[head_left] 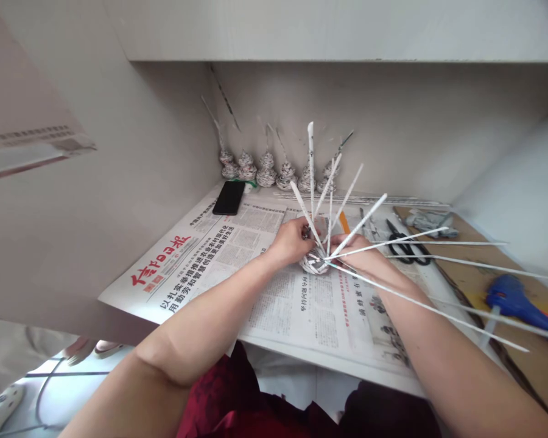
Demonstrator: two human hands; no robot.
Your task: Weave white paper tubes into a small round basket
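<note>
A small woven paper bundle [315,263] is gripped between both hands near the middle of the table [525,359], on a spread newspaper [219,255]. The left hand [292,242] is closed on the bundle's left side, fingers curled around it, and the right hand [360,255] is closed on its right side. Long rolled paper sticks [360,224] are fanned out from the bundle, some pointing up toward the back wall and others stretched out toward the right edge of the table.

Along the back edge, against the wall, a row of finished paper coils [267,170] is lined up, each topped with a thin stick. A black phone [229,198] is laid flat on the newspaper near the back left corner. Behind the right hand, a pair of black scissors [406,246] is seen lying flat, and an orange pencil [344,222] is partly hidden by the sticks. A blue tool [520,301] is placed near the right edge, on the bare wood. A crumpled grey scrap [429,222] is found toward the back right corner.
</note>
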